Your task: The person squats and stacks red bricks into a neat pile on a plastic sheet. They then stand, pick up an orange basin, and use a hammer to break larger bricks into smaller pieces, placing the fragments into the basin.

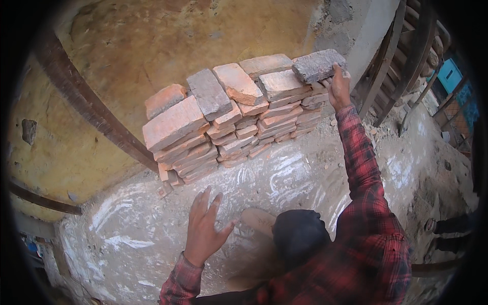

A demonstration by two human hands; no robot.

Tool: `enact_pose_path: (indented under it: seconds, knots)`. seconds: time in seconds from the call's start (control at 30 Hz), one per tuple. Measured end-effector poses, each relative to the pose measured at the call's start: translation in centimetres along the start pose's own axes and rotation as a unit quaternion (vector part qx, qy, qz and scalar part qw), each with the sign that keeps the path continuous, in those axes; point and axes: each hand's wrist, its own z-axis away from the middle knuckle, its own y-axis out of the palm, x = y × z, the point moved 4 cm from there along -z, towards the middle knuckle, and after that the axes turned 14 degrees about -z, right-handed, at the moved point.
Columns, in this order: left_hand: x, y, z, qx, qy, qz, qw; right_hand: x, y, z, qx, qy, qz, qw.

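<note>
The grey brick (318, 65) sits at the top right corner of the brick stack (229, 119), lying flat and a bit skewed across the reddish bricks under it, and the right hand (339, 85) is clamped on its near right end, fingers wrapped up over the edge. The arm in the red plaid sleeve (362, 162) is stretched out nearly straight to reach it. The left hand (203, 229) is holding nothing, fingers spread wide open, hovering low over the dusty concrete floor (152, 229) well short of the stack, looks like it's out there for balance. The stack itself is several courses high, leaning a little, with another grey brick (209, 93) and pale orange ones lying loose on top, all set against a stained yellowish wall (127, 46). If you ask me, one-handing a brick by its end at full reach is the awkward part here: I'd keep the grip tight, keep the brick level so it doesn't drag the neighbours beside it, and get that free hand under it as soon as it's within reach. Over to the right there's a wooden ladder-like frame (401, 56) leaning up, with rubble around its foot.
</note>
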Motion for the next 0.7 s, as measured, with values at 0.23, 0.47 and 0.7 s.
enact_pose_path:
  seconds: [0.23, 0.47, 0.7]
  knots:
    - [3.2, -3.4, 12.7, 0.072, -0.166, 0.02, 0.983, -3.8, -3.7, -4.3, 0.112, -0.25, 0.577, 0.77]
    - [1.6, 0.9, 19.3, 0.083, -0.367, 0.154, 0.913, -10.3, -4.7, -11.5, 0.138, -0.159, 0.833, 0.512]
    - [1.7, 1.0, 18.3, 0.038, -0.385, 0.106, 0.916, -8.6, -5.6, -12.1, 0.165, -0.139, 0.786, 0.579]
